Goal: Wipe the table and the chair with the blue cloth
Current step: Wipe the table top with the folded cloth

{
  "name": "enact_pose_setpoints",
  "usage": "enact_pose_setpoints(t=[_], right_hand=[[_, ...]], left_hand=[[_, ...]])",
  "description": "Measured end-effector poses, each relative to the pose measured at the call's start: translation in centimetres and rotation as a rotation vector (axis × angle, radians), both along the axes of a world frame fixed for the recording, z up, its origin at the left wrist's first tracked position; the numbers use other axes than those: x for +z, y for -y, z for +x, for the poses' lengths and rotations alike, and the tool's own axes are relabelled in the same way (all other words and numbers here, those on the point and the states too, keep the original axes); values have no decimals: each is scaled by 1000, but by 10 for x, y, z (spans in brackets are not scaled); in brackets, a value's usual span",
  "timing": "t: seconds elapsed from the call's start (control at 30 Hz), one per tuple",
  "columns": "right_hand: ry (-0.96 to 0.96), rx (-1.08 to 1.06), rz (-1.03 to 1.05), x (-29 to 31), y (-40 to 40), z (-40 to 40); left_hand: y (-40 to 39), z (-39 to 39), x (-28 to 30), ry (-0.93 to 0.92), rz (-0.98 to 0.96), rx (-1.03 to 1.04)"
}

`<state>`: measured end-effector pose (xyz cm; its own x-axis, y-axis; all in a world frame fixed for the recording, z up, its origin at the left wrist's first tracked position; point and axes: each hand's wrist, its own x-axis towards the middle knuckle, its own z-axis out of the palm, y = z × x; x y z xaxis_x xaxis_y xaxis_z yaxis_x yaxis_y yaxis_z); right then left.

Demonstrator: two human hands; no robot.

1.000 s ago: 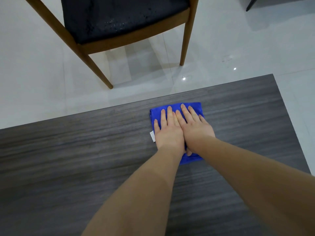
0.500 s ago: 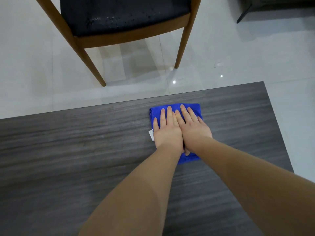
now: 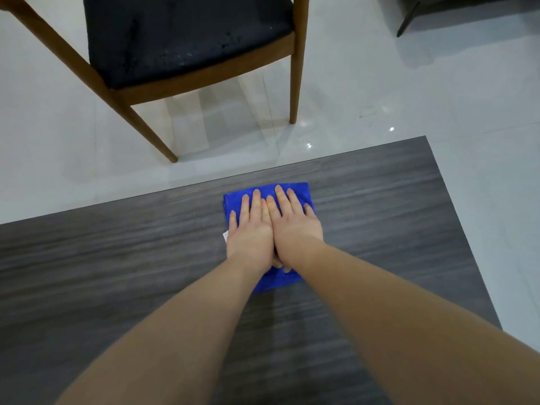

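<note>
We count one blue cloth on one worktop; left hand and right hand press it flat, grip released, fingers straight; one chair beyond.

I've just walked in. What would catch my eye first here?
The bright blue cloth on the dark grey table, near its far edge. The left hand and right hand press flat on it, side by side. Beyond the table, a wooden chair with a dark seat stands on the pale floor.
</note>
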<state>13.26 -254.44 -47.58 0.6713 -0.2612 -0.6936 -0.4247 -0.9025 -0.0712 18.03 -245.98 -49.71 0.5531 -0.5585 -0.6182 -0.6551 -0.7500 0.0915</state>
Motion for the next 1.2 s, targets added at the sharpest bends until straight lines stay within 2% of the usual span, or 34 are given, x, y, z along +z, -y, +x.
enact_pose_setpoints(t=[0.23,0.8,1.2], right_hand=[[12,72,33,-2,56,-25],[4,-17,-81,-9,233,-128],[-28,-28,-95,-3,291,-119]], left_hand=[[50,-31,0,14,35,53],[237,-124,2,-10,0,-56],[299,-117,1,-35,-37,-41]])
